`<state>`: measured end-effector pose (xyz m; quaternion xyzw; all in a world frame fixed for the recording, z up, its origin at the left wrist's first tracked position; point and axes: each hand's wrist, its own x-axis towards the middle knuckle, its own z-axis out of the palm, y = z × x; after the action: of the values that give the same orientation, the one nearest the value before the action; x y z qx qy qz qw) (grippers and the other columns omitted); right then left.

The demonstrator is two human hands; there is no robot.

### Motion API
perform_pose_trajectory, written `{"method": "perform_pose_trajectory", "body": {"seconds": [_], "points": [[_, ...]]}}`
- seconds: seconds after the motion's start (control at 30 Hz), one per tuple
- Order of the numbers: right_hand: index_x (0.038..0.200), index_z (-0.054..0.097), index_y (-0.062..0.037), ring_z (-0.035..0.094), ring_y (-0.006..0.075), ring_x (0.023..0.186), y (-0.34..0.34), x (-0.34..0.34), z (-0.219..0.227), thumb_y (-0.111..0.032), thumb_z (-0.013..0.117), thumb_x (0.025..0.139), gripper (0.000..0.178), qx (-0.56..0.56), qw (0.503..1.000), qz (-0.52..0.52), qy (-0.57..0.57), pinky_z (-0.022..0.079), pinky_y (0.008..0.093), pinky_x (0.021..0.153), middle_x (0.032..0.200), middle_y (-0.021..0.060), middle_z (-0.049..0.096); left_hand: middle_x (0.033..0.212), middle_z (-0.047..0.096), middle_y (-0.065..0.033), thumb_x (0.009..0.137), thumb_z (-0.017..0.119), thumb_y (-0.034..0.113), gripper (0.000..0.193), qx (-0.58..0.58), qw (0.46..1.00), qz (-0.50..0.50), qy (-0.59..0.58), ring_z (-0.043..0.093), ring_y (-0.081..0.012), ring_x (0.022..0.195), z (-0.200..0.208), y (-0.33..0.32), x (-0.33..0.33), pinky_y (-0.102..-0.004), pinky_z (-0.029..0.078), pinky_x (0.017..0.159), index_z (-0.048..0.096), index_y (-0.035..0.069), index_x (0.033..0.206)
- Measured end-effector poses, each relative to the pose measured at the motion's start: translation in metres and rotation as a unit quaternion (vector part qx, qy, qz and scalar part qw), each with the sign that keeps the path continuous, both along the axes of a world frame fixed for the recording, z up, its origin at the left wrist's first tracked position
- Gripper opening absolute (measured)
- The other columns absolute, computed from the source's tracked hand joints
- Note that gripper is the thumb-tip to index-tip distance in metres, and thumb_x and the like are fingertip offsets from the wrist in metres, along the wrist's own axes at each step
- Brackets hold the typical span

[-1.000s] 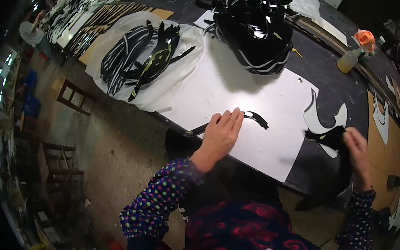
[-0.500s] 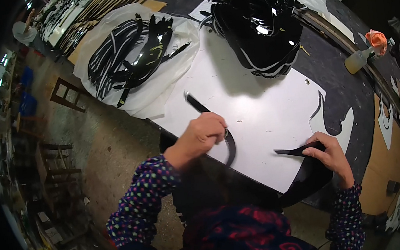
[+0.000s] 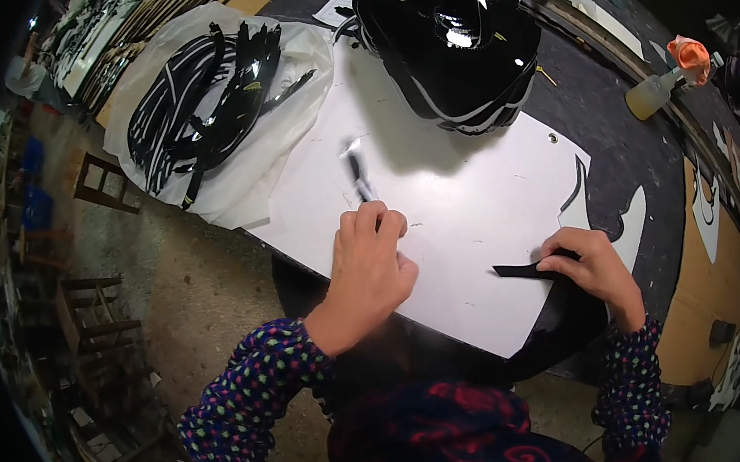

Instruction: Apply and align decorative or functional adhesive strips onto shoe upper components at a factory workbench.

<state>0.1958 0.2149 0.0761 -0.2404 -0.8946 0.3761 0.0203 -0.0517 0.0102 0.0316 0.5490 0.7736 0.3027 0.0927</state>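
Note:
My left hand (image 3: 366,277) is closed over the white sheet (image 3: 444,241), its fingertips pinching a narrow black strip (image 3: 356,169). The strip's free end points away from me, with a pale, motion-blurred tip. Farther right, the fingers of my right hand (image 3: 588,265) grip the end of a glossy black piece (image 3: 516,271). Its slanted tip points left above the sheet; a wider glossy black part hangs below that hand by the table edge. Beyond my hands stands a heap of shiny black pieces with grey edging (image 3: 423,56). Black strips with pale stripes (image 3: 191,105) lie bundled at the far left.
A white plastic bag (image 3: 298,120) lies under the bundle. White cut-out shapes (image 3: 634,224) and brown cardboard (image 3: 691,286) lie at right. A bottle of yellowish liquid (image 3: 647,97) with an orange cloth stands at far right. Wooden stools (image 3: 88,318) stand on the floor at left.
My left hand has turned, and the strip in it now points more directly away from me. The curved part below that hand no longer shows. My right hand keeps its grip; the view has shifted slightly.

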Motion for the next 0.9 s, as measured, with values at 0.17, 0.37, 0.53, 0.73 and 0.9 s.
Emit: {"method": "perform_pose_trajectory", "body": {"seconds": [0.17,0.37,0.53,0.73,0.9], "points": [[0.082,0.07,-0.0015,0.06,0.0072,0.069,0.035,0.023,0.026,-0.008,0.079,0.077,0.012,-0.299,0.954,-0.033,-0.004,0.044,0.0224,0.063,0.074,0.0001,0.067,0.111,0.051,-0.0159,0.07,0.05,-0.01,0.036,0.013,0.984,-0.14,-0.112,0.053,-0.0349,0.102,0.013,-0.005,-0.027,-0.038,0.047,0.09,0.053,0.002,0.104],[0.082,0.07,-0.0014,0.059,0.0059,0.068,0.034,0.001,0.033,-0.008,0.081,0.076,0.014,-0.357,0.933,-0.04,-0.024,0.043,0.0205,0.062,0.075,-0.0002,0.067,0.087,0.058,-0.0084,0.073,0.053,-0.012,0.02,0.028,0.948,-0.282,-0.142,0.06,-0.0301,0.079,0.024,0.013,-0.054,-0.0365,0.049,0.067,0.055,0.003,0.086],[0.088,0.072,-0.0012,0.057,0.0047,0.069,0.011,-0.042,0.018,-0.007,0.077,0.083,0.009,-0.351,0.934,-0.052,-0.043,0.044,0.0193,0.063,0.076,-0.0012,0.066,0.073,0.054,-0.0073,0.065,0.051,-0.014,0.019,-0.034,0.895,-0.337,-0.289,0.056,-0.028,0.07,0.03,0.017,-0.071,-0.0354,0.046,0.062,0.053,0.004,0.073],[0.086,0.072,-0.0007,0.059,0.0059,0.071,0.006,-0.053,0.006,-0.008,0.08,0.081,0.011,-0.323,0.941,-0.076,-0.069,0.045,0.0205,0.065,0.074,-0.0012,0.066,0.073,0.054,-0.0058,0.065,0.052,-0.012,0.017,-0.007,0.904,-0.318,-0.284,0.057,-0.0244,0.072,0.014,0.013,-0.071,-0.0333,0.046,0.064,0.053,0.005,0.071],[0.083,0.073,0.0004,0.06,0.0083,0.067,-0.005,-0.056,-0.004,-0.013,0.081,0.079,0.016,-0.201,0.973,-0.11,-0.019,0.047,0.0227,0.064,0.075,0.0034,0.07,0.077,0.057,-0.0041,0.068,0.055,-0.007,0.015,-0.025,0.964,-0.261,-0.042,0.058,-0.0219,0.079,0.007,0.014,-0.063,-0.0355,0.047,0.074,0.056,0.007,0.074]]}}
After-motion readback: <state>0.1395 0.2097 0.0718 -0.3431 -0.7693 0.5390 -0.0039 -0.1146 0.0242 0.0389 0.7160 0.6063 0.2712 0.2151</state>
